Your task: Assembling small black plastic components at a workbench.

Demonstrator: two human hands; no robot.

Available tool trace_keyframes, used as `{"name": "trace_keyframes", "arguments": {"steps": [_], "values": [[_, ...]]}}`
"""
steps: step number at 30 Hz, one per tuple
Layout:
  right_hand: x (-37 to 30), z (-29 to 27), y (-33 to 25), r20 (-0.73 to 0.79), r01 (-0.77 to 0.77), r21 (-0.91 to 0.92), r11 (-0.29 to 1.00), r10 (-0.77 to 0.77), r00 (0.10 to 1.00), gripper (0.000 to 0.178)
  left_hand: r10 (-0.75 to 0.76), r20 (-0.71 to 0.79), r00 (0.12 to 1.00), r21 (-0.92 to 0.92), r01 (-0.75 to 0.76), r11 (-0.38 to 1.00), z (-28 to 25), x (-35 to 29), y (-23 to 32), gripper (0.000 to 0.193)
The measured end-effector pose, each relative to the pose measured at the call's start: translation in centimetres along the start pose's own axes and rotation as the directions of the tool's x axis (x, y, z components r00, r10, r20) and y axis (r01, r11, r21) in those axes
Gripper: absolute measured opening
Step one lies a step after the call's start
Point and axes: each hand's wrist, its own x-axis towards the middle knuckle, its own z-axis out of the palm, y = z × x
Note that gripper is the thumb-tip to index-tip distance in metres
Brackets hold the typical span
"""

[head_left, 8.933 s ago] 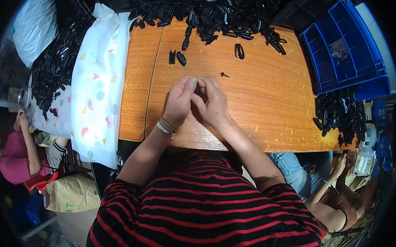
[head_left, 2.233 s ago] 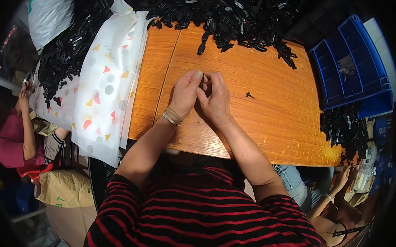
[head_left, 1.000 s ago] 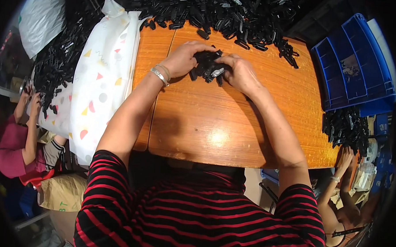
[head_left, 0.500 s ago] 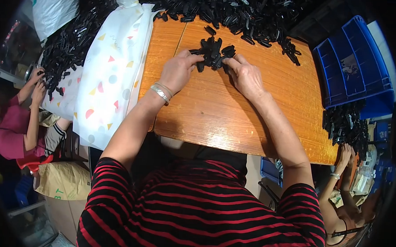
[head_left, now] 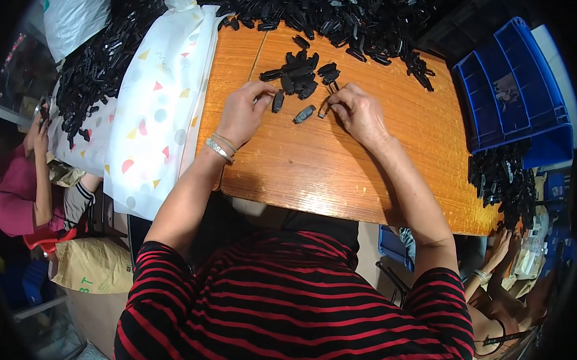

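A small heap of black plastic pieces (head_left: 298, 74), oblong and clip-like, lies on the wooden table (head_left: 289, 161) between my hands. My left hand (head_left: 243, 114), with a bracelet at its wrist, is closed at the heap's left side, its fingertips at one small black piece (head_left: 278, 102). On the right, my right hand (head_left: 359, 113) pinches a thin, looped dark frame (head_left: 324, 108); its upper part runs up to dark pieces (head_left: 330, 72) beside the heap. One loose oblong piece (head_left: 303, 114) lies between the hands, touched by neither.
A large pile of black pieces (head_left: 347, 22) covers the table's far side. White patterned sheeting (head_left: 153, 110) drapes the left side. A blue crate (head_left: 514, 93) stands at the right, above more black pieces (head_left: 504, 180). Other people's hands (head_left: 43, 121) work at both sides.
My left hand has moved slightly left and nearer me. The heap has spread, and a loose piece now lies between the hands. A thin looped frame now shows at my right fingertips.
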Motion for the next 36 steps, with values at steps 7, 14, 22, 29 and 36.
{"name": "trace_keyframes", "arguments": {"steps": [7, 14, 22, 29, 36], "values": [[1.0, 0.2, -1.9, 0.221, 0.031, -0.253, 0.967, 0.026, 0.975, 0.026, -0.158, 0.047, 0.986, 0.302, 0.137, 0.943, 1.8, 0.7, 1.3, 0.024], [0.7, -0.8, -1.2, 0.235, 0.094, -0.228, 0.969, -0.039, 0.971, 0.025, -0.012, 0.070, 0.997, 0.305, -0.009, 0.952, 2.7, 0.4, 1.8, 0.017], [0.9, -0.6, -1.6, 0.173, 0.004, -0.184, 0.983, 0.028, 0.984, 0.020, 0.118, -0.134, 0.984, 0.116, -0.102, 0.988, 2.8, -0.2, 0.8, 0.023], [-1.1, 1.2, -7.4, -0.117, -0.151, 0.422, 0.894, 0.219, 0.969, 0.019, -0.393, 0.227, 0.891, -0.743, 0.419, 0.522, 1.2, -2.3, 2.5, 0.024], [-1.4, 3.1, -9.4, -0.127, -0.165, 0.699, 0.696, 0.347, 0.929, 0.017, -0.331, 0.157, 0.931, -0.757, 0.328, 0.565, 0.8, -3.1, 4.4, 0.027]]}}
